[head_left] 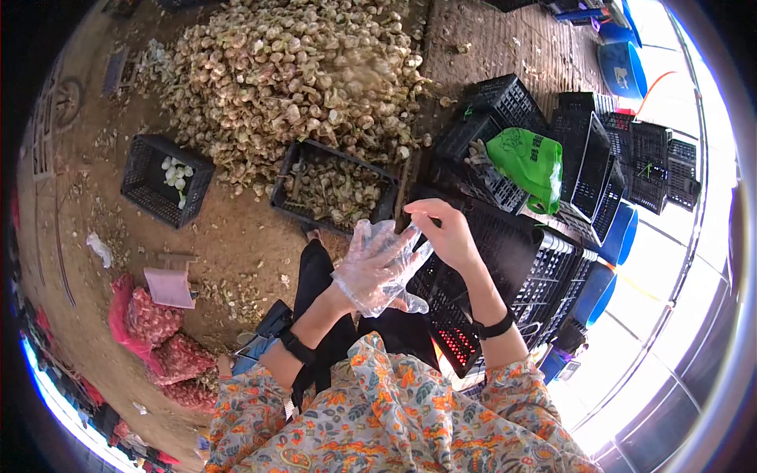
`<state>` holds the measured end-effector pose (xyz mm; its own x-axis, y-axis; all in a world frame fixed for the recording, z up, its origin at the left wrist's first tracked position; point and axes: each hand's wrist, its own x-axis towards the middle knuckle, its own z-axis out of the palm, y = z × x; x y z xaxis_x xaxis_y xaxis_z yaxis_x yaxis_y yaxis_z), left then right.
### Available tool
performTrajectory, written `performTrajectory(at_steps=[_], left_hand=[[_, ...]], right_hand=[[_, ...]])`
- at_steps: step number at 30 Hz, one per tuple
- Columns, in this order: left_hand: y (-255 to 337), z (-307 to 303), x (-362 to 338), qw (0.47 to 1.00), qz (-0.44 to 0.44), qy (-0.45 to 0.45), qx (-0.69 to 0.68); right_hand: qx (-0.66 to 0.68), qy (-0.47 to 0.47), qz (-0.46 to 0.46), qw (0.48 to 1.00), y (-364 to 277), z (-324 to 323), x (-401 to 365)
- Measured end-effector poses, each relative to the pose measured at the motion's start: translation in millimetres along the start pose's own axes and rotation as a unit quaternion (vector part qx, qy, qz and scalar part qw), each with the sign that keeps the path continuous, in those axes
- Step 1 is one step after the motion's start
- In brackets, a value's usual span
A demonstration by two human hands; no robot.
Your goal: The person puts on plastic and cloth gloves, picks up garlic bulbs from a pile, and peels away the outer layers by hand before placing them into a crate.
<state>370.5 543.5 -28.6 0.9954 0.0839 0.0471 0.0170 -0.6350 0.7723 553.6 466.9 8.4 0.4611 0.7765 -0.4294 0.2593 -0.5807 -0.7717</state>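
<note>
the left hand (pixel 371 276) is inside a clear plastic glove (pixel 400 254), its fingers spread apart and pointing toward 1 o'clock. the right hand (pixel 449 232) is just beside it at 2 o'clock, thumb and forefinger pinched together on the glove's fingertip end. the glove is near the middle of the view, above the person's dark-clad legs, and it lies loose and crumpled around the palm. each wrist carries 1 black band.

from the hands, a black crate of garlic (pixel 335 189) stands on the dirt floor at 11 o'clock, touching the foot of a big garlic heap (pixel 292 79) at 12. a smaller black crate (pixel 146 189) holding a few white bulbs sits well apart at 9 to 10 o'clock. stacked black crates (pixel 512 260) lie under the right forearm at 3 o'clock, with a green bag (pixel 528 162) on more crates at 2. red mesh sacks (pixel 158 335) lie at 8 o'clock.
</note>
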Motion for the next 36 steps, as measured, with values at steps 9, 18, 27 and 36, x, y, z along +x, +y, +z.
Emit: performTrajectory(at_steps=[9,18,27,36], left_hand=[[6,3,1,0.998,0.029,0.048,-0.023],[5,12,2,0.995,0.038,0.084,-0.036],[6,12,1,0.992,0.000,0.110,-0.057],[-8,13,12,0.991,-0.106,0.034,0.070]], right_hand=[[0.157,-0.125,0.095,0.975,21,18,0],[0.196,-0.022,0.168,0.966,19,29,-10],[0.250,0.060,0.156,0.954,20,40,-17],[-0.169,0.061,-0.151,0.972,-50,47,-57]])
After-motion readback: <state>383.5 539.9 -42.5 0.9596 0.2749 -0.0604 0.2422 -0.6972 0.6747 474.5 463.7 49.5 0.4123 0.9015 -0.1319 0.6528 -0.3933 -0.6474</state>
